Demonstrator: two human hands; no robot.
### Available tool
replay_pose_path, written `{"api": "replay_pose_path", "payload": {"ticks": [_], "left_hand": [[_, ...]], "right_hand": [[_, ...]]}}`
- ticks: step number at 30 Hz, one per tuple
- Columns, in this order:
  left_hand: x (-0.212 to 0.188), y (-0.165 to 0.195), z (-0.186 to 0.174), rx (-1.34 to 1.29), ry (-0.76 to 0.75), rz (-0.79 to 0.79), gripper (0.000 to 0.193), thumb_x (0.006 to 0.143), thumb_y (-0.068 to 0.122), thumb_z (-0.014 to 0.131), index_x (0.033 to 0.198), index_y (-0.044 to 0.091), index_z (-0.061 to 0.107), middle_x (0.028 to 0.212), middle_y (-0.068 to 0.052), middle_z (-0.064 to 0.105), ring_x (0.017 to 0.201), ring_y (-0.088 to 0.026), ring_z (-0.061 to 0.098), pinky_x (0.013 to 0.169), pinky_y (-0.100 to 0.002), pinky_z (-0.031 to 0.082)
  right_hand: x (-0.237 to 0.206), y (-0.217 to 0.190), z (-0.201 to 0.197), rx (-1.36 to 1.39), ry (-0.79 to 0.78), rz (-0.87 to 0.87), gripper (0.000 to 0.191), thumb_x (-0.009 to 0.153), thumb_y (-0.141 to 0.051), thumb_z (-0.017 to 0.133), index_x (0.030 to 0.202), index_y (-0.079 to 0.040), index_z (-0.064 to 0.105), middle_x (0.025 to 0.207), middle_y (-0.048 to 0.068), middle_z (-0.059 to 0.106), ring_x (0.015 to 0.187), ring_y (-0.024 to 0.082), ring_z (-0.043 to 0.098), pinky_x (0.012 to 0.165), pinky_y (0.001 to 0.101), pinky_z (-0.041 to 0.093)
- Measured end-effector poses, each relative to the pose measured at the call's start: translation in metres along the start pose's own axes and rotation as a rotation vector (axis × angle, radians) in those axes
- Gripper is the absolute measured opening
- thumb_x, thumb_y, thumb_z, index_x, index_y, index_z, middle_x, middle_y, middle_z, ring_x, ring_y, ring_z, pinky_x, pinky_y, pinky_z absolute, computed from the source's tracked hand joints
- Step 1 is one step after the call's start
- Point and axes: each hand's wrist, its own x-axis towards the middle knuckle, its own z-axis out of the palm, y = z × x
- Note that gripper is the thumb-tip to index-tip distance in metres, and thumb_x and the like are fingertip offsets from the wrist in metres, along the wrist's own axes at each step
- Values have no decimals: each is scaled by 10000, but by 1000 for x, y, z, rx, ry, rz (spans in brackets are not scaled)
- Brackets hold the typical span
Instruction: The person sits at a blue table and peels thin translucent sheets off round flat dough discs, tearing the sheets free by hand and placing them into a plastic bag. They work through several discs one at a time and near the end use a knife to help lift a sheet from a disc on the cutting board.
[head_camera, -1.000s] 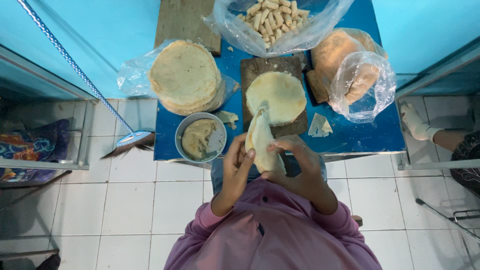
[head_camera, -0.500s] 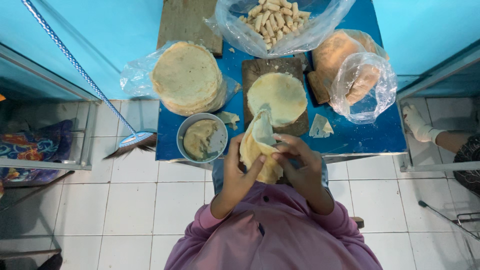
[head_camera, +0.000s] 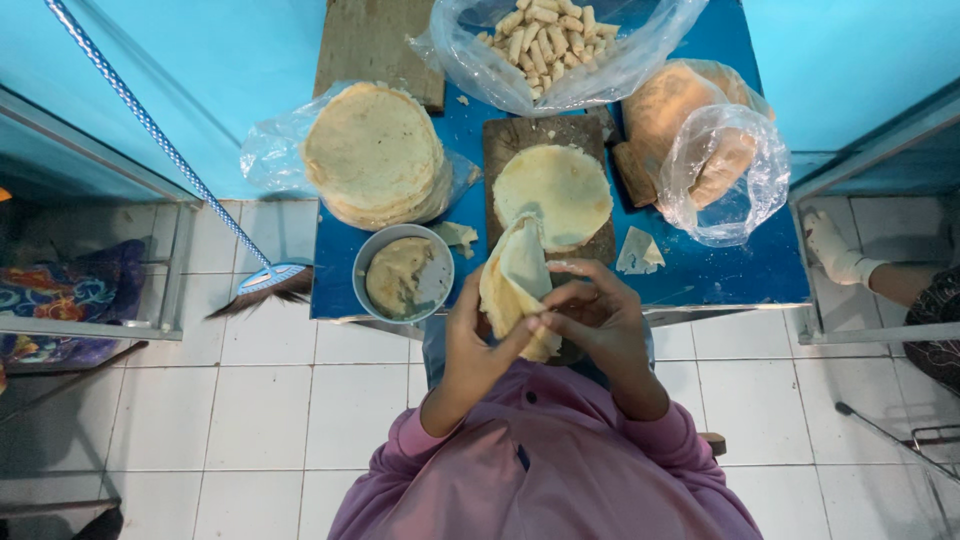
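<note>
Wrapper (head_camera: 512, 290), thin and pale, sits folded between both hands over the blue table's (head_camera: 740, 275) near edge. I see the left hand (head_camera: 478, 335) grasping its lower side and the right hand (head_camera: 598, 318) pinching its fold. At ten o'clock stands a bowl of filling (head_camera: 402, 274); at twelve, another wrapper on a board (head_camera: 553, 190).

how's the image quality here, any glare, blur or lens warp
Head view: even, soft light with faint shadows; mild glare on the clear plastic bag at right. Both hands, left hand and right hand, and the folded wrapper look sharp, no motion blur. Wide-angle warp bends the broom handle and the tile lines at the edges.
</note>
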Motion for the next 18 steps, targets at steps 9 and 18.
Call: {"api": "replay_pose_path", "payload": {"ticks": [9, 18], "left_hand": [[0, -12, 1, -54, 43, -195, 586, 971, 122, 744, 1469, -48, 488, 1219, -148, 700, 1064, -146, 690, 884, -278, 578], [-4, -11, 4, -42, -20, -34, 749, 879, 26, 779, 1498, -84, 372, 1332, -176, 604, 1213, -175, 610, 995, -313, 538]], "right_hand": [[-6, -3, -2, -103, -59, -13, 678, 812, 104, 793, 1428, 1, 527, 1023, 81, 724, 961, 98, 695, 875, 259, 582], [-4, 17, -10, -74, -7, -77, 581, 887, 142, 728, 1423, 13, 542, 1001, 108, 739, 959, 114, 694, 852, 249, 586]]}}
